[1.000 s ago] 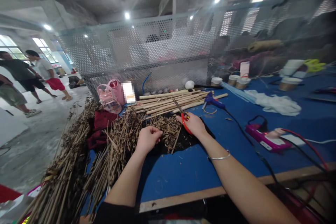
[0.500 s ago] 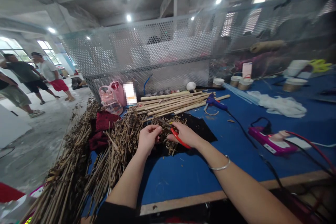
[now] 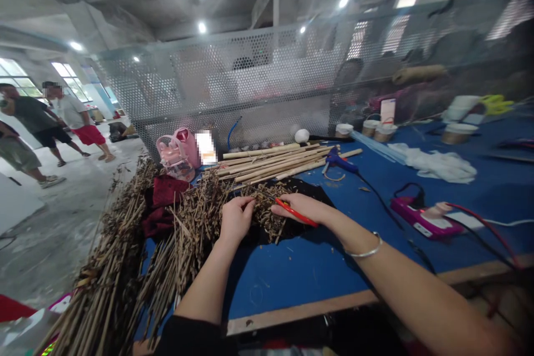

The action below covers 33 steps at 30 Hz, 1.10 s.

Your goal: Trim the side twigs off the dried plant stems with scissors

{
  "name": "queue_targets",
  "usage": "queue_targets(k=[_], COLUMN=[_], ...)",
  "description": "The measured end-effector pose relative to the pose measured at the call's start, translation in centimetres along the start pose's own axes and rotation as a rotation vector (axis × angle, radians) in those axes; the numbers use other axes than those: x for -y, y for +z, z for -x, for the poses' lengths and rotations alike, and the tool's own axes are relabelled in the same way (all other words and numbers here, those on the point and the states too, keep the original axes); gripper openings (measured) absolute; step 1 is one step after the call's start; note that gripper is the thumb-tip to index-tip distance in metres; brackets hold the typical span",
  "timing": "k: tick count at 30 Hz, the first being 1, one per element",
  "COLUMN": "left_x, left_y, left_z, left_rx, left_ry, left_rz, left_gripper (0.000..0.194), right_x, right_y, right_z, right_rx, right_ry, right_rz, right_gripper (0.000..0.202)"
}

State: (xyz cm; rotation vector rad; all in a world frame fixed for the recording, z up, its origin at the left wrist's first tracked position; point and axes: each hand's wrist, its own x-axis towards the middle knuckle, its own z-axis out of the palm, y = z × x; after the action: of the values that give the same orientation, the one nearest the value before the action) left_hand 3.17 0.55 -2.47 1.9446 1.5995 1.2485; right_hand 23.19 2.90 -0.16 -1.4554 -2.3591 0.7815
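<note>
My left hand (image 3: pixel 237 221) is closed in a pinch beside a heap of dried plant stems (image 3: pixel 199 208); whatever is between its fingertips is too small to make out. My right hand (image 3: pixel 306 208) grips red-handled scissors (image 3: pixel 298 214), whose dark blades point left towards my left fingertips. Below and between both hands lies a pile of short dried clippings (image 3: pixel 270 223), resting on a black cloth (image 3: pixel 319 196). A second, longer bundle of dried stems (image 3: pixel 104 283) leans along the table's left side.
Pale wooden sticks (image 3: pixel 267 164) lie behind the hands, with a blue glue gun (image 3: pixel 340 161) at their right end. A pink bag (image 3: pixel 179 150) and dark red cloth (image 3: pixel 167 192) are to the left. A purple power strip (image 3: pixel 417 217) with cables sits right. People (image 3: pixel 79 117) stand beyond the table.
My right hand has drawn slightly to the right with the scissors, whose blades are now farther from my left hand. My left hand stays pinched in nearly the same place.
</note>
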Motion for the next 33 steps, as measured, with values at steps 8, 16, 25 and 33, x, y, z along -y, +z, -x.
queue_targets(k=[8, 16, 25, 33], left_x=[-0.2, 0.5, 0.9, 0.8], left_y=[0.4, 0.5, 0.6, 0.5], left_z=[0.2, 0.2, 0.0, -0.1], left_rx=[0.113, 0.199, 0.173, 0.106], left_ry=[-0.056, -0.041, -0.097, -0.135], left_rz=[0.123, 0.175, 0.094, 0.089], left_gripper=[0.022, 0.021, 0.021, 0.021], right_x=[0.1, 0.2, 0.0, 0.2], right_y=[-0.9, 0.4, 1.2, 1.2], right_z=[1.6, 1.5, 2.2, 1.9], right_rx=[0.147, 0.162, 0.21, 0.184], right_ry=[0.18, 0.425, 0.462, 0.469], right_rz=[-0.313, -0.433, -0.634, -0.635], right_gripper=[0.05, 0.055, 0.057, 0.058])
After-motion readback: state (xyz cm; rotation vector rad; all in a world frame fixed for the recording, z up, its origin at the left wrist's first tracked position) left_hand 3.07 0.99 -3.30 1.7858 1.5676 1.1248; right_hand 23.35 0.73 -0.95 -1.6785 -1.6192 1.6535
